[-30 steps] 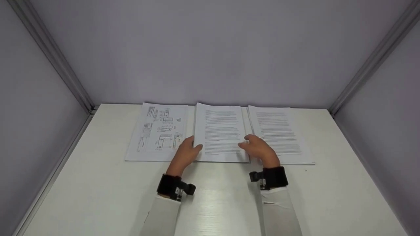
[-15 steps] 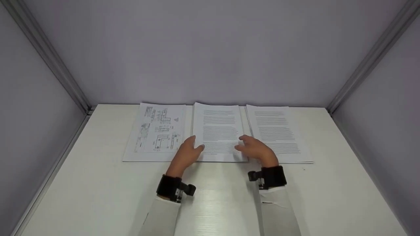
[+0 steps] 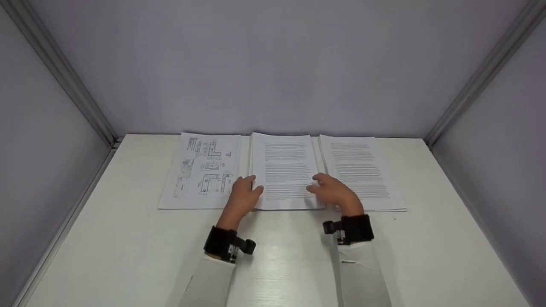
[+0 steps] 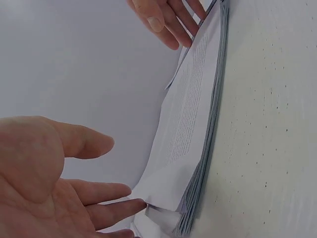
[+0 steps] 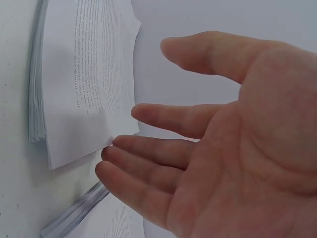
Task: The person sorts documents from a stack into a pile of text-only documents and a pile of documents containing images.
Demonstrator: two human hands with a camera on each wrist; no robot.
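A stack of printed paper point(image 3: 286, 170) lies at the middle of the table, between my two hands. My left hand point(image 3: 243, 200) is at its left edge, thumb apart from the straight fingers; in the left wrist view the fingertips point(image 4: 136, 204) touch the sheets' side edge. On the opposite side is my right hand point(image 3: 337, 194), thumb raised, its fingertips point(image 5: 119, 141) at the edge of the top sheet. In the right wrist view the upper sheets point(image 5: 74, 144) jut out past those below. Neither hand grips anything.
To the left, partly under my left hand, lies a stack with technical drawings point(image 3: 204, 170). Another text stack point(image 3: 362, 170) lies on the right, partly behind my right hand. All rest on a white table point(image 3: 281, 264) against a grey back panel point(image 3: 273, 68).
My left index finger has stretched out a little to the right. The near right corner of the middle stack's top has shifted slightly right. My hands otherwise stay almost in place.
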